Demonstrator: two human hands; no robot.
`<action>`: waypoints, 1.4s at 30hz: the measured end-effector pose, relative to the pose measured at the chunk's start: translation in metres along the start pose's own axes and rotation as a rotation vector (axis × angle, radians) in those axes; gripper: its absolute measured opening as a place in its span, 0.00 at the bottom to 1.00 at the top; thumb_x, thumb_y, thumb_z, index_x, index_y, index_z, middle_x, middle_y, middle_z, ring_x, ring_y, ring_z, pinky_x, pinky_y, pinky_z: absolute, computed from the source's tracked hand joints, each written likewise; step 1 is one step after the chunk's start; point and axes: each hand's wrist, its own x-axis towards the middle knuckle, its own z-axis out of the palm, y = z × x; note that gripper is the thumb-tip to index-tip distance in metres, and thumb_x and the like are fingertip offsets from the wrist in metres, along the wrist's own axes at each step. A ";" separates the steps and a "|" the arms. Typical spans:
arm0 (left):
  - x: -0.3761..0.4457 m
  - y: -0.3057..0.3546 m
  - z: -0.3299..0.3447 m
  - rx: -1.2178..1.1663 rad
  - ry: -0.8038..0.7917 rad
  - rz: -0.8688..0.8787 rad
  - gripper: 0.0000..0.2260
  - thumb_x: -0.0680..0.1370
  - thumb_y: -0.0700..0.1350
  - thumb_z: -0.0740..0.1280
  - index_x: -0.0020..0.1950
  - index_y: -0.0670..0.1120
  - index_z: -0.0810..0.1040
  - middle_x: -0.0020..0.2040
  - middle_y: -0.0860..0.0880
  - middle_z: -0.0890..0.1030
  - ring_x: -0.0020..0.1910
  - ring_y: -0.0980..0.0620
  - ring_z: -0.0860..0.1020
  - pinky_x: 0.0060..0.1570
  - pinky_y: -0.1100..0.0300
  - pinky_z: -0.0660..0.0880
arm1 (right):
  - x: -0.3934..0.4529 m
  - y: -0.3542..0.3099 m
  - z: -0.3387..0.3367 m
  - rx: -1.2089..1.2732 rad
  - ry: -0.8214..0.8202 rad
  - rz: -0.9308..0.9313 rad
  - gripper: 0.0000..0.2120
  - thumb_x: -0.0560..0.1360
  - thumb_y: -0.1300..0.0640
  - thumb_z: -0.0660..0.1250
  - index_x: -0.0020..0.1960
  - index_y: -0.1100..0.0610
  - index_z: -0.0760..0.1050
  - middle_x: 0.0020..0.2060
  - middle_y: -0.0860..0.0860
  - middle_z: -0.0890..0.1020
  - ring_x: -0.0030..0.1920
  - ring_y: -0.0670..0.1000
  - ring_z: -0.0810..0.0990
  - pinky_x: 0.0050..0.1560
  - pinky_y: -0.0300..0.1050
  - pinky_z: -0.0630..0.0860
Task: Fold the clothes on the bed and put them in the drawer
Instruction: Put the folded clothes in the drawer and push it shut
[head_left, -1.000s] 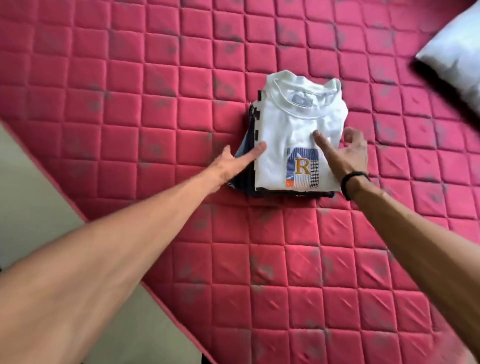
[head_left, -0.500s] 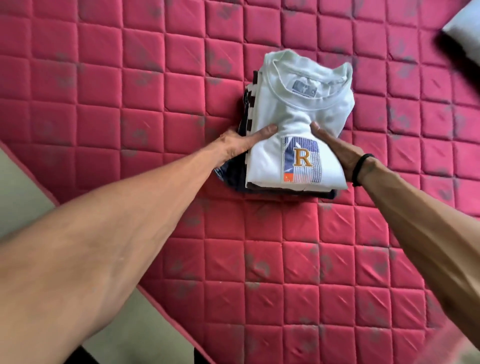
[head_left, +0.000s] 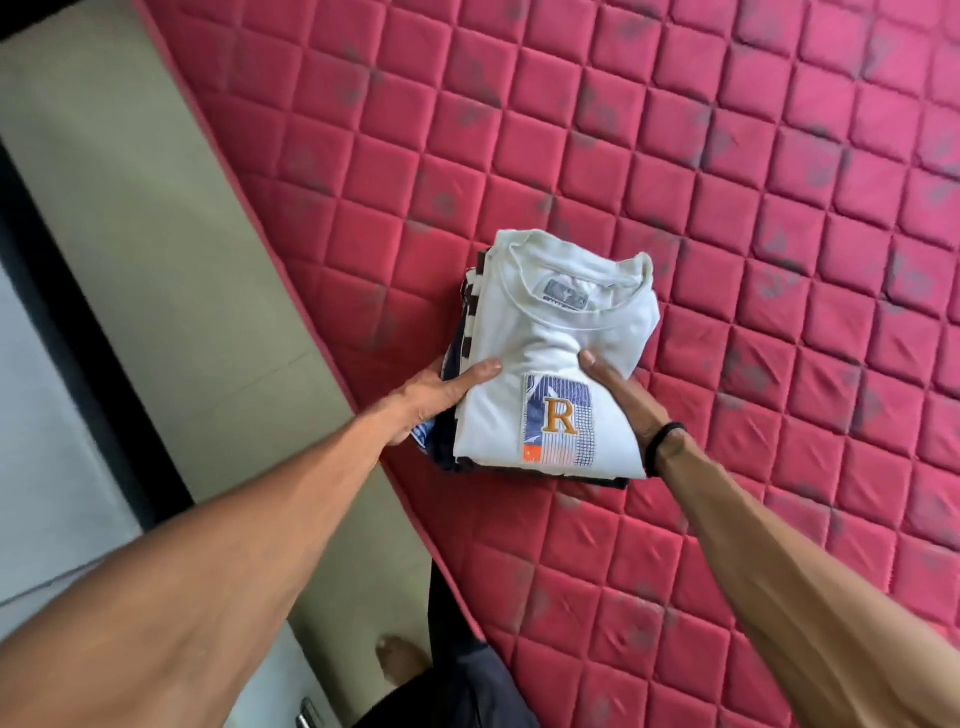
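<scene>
A stack of folded clothes (head_left: 550, 332) is topped by a white T-shirt with an orange "R" patch; dark and striped garments show beneath it at the left edge. The stack sits over the red quilted mattress (head_left: 727, 156), near its left edge. My left hand (head_left: 441, 392) grips the stack's left side, thumb on top and fingers underneath. My right hand (head_left: 618, 395), with a black band on the wrist, grips the right side the same way, thumb pressing into the white shirt. Whether the stack still touches the mattress I cannot tell.
The beige side of the mattress (head_left: 171, 249) runs diagonally at the left, with a dark frame strip (head_left: 78, 322) and pale floor beyond. My bare foot (head_left: 402, 662) and dark shorts show at the bottom. A metal handle (head_left: 306, 714) peeks in at the bottom edge.
Both hands went from resting flat on the stack to gripping its sides. The stack has come toward me and toward the mattress's left edge, and the view has swung left.
</scene>
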 end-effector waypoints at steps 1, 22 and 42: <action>-0.016 -0.015 -0.006 -0.033 0.013 0.010 0.55 0.58 0.82 0.70 0.80 0.58 0.62 0.73 0.54 0.75 0.72 0.51 0.73 0.76 0.47 0.65 | -0.007 0.008 0.015 -0.021 -0.012 -0.007 0.28 0.74 0.45 0.74 0.68 0.59 0.78 0.57 0.61 0.85 0.56 0.61 0.86 0.55 0.54 0.83; -0.304 -0.445 0.026 -1.005 0.482 0.005 0.47 0.65 0.76 0.73 0.78 0.60 0.63 0.73 0.54 0.75 0.70 0.51 0.76 0.73 0.45 0.71 | -0.127 0.232 0.332 -0.774 -0.555 0.168 0.39 0.64 0.46 0.85 0.70 0.54 0.75 0.59 0.62 0.84 0.58 0.67 0.83 0.59 0.67 0.80; -0.326 -0.682 0.177 -1.949 0.876 -0.083 0.33 0.70 0.75 0.69 0.61 0.51 0.84 0.54 0.51 0.87 0.55 0.49 0.85 0.64 0.54 0.76 | -0.151 0.550 0.519 -1.770 -0.965 0.497 0.36 0.63 0.42 0.85 0.65 0.57 0.81 0.57 0.60 0.85 0.57 0.62 0.85 0.64 0.61 0.79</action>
